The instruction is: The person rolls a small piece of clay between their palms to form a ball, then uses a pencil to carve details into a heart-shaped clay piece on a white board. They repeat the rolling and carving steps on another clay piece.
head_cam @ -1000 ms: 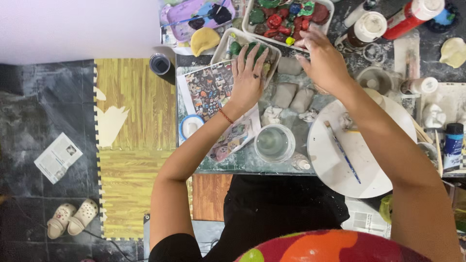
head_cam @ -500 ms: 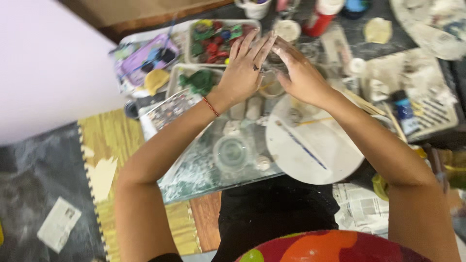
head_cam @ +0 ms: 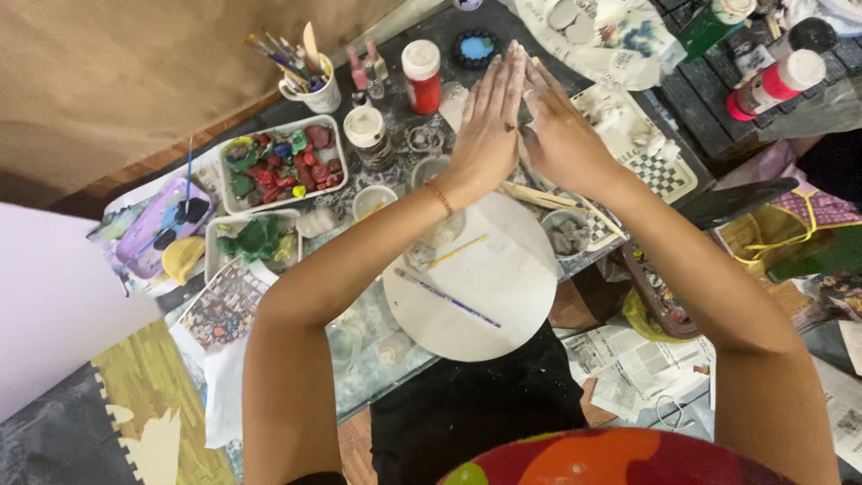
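Near the top centre of the frame the left hand and the right hand are held out over the cluttered work table, both flat with fingers straight and close together, the 2 hands meeting along their inner edges with the fingertips pointing toward the top of the frame; whether anything is pressed between the palms cannot be told, and neither hand visibly grips an object. A thin orange bracelet circles the left wrist. Just below the hands, in the middle of the frame, lies a round white board with a blue-handled brush resting diagonally across it and a yellow-handled brush near its upper edge. Several wooden sticks lie just under the wrists, touching the board's upper rim. To the right of the board sits a small bowl of grey lumps. Left of the hands stand a red paint bottle with a white cap and a white-lidded jar. In the upper left, a white tray holds red and green painted pieces, and below it a second tray holds green pieces. A white cup of brushes stands above the trays. A checkered mat lies to the right of the right hand, and a red bottle lies in the upper right corner.
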